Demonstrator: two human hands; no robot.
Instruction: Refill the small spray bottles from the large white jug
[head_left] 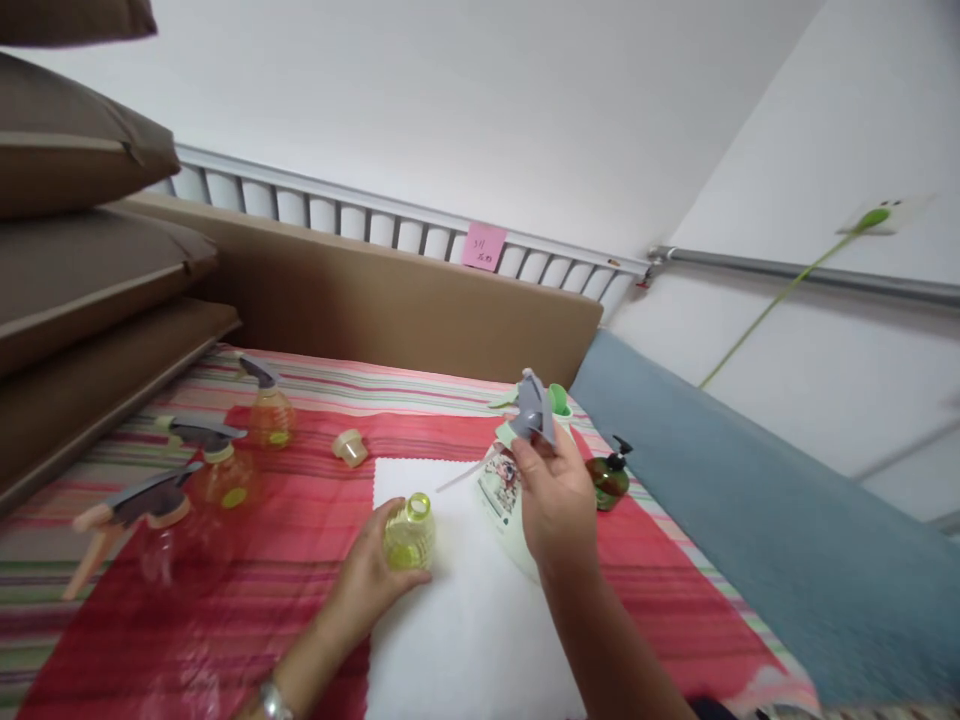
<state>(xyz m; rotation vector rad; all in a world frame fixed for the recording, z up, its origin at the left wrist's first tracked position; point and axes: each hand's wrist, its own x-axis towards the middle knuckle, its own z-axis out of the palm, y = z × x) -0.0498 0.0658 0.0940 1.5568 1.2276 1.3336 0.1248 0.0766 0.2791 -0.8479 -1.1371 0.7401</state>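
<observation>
My left hand (379, 555) is wrapped round a small yellow-green see-through bottle (410, 545), whose uncapped neck faces up. It stands or hovers over the white mat (457, 650); I cannot tell which. Raised to the right of it, my right hand (555, 490) grips a grey spray head (532, 408) with a pale green trigger. A thin dip tube slants from that spray head down to the left, apart from the bottle. Partly hidden behind the right hand is a large pale green bottle (499, 495) with a printed label and a green cap.
Several spray bottles stand at the left, including a clear bottle (176, 550), an orange bottle (225, 480) and a yellowish bottle (271, 415). A beige cap (349, 447) lies near the mat. A dark pump bottle (609, 480) stands at right. Stacked brown cushions (90, 270) rise at left.
</observation>
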